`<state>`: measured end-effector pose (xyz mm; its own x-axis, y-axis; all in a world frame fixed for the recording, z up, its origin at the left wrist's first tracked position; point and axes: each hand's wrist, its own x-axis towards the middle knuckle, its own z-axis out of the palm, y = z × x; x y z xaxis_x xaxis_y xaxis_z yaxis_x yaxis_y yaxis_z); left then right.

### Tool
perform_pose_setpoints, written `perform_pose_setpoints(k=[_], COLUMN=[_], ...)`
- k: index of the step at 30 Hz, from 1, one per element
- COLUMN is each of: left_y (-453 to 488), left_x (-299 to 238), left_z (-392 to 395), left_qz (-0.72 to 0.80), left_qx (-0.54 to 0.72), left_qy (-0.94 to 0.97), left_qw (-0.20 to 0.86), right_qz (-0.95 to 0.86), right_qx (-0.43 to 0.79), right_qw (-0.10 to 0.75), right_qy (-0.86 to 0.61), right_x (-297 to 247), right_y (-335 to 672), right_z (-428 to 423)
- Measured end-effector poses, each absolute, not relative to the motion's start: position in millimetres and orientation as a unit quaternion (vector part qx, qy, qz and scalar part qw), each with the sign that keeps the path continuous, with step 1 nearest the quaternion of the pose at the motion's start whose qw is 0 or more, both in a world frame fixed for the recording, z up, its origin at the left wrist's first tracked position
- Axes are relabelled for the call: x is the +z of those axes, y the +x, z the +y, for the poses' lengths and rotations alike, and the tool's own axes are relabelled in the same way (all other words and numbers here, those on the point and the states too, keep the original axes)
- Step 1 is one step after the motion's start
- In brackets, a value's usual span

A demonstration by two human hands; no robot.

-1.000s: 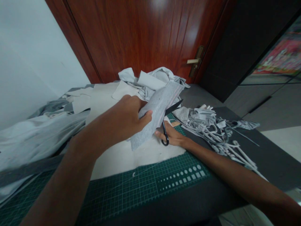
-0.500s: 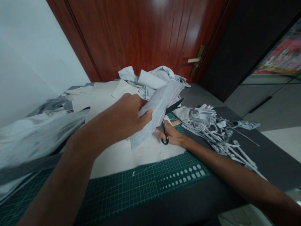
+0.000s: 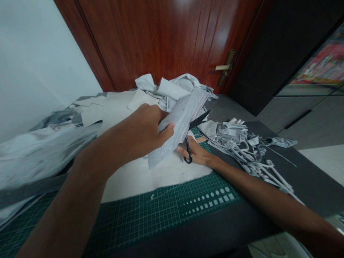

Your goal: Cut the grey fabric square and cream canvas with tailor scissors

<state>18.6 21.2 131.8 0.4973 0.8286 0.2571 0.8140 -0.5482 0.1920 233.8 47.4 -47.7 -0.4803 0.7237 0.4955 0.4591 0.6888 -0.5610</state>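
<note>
Gripping hard: L hand (image 3: pixel 142 130) has a long grey cloth strip (image 3: pixel 178 130), fingers wrapped over the top, thumb pressed on its face, strip tilted up above the table. R hand (image 3: pixel 195 154) sits low, just right of it, fingers curled, holding black scissors (image 3: pixel 188 152) by the loops. One dark blade (image 3: pixel 200 119) pokes up-right past the strip's edge, rest hidden behind it, so can't tell how wide the blades are or if they're biting the cloth.

Under both hands: big cream cloth sheet (image 3: pixel 150 179) lying flat on a green cutting mat (image 3: pixel 161 211) w/ white grid & row of dots and squares. Right of R hand, a messy heap of thin grey-white cloth scraps (image 3: pixel 239 147) on a dark table top (image 3: pixel 309 182). Behind the strip, crumpled pale cloth pile (image 3: pixel 172 89). Far left, more grey cloth (image 3: pixel 34 154) bunched along the table edge, up against a white wall (image 3: pixel 34 64).

Beyond it all: red-brown wood door (image 3: pixel 161 43) w/ brass lever handle (image 3: pixel 223 67), dark cabinet (image 3: pixel 268 61) to its right.
</note>
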Motion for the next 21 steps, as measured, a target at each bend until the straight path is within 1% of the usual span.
perform_pose_setpoints(k=[5, 10, 16, 21], left_y=[17.9, 18.2, 13.8, 10.9], left_x=[132.0, 134.0, 132.7, 137.1], left_z=[21.2, 20.7, 24.1, 26.4], left_qz=[0.475, 0.48, 0.482, 0.454], left_qx=[0.164, 0.162, 0.177, 0.196], left_qy=[0.864, 0.861, 0.857, 0.869], left_qw=[0.026, 0.042, 0.034, 0.033], right_qz=[-0.843, -0.838, -0.837, -0.837], right_qx=[0.157, 0.169, 0.172, 0.162], right_qw=[0.369, 0.371, 0.367, 0.361], right_qy=[-0.359, -0.363, -0.368, -0.379], right_x=[-49.5, -47.9, -45.9, -47.0], right_y=[234.3, 234.2, 233.6, 233.6], right_z=[46.5, 45.1, 45.8, 46.6])
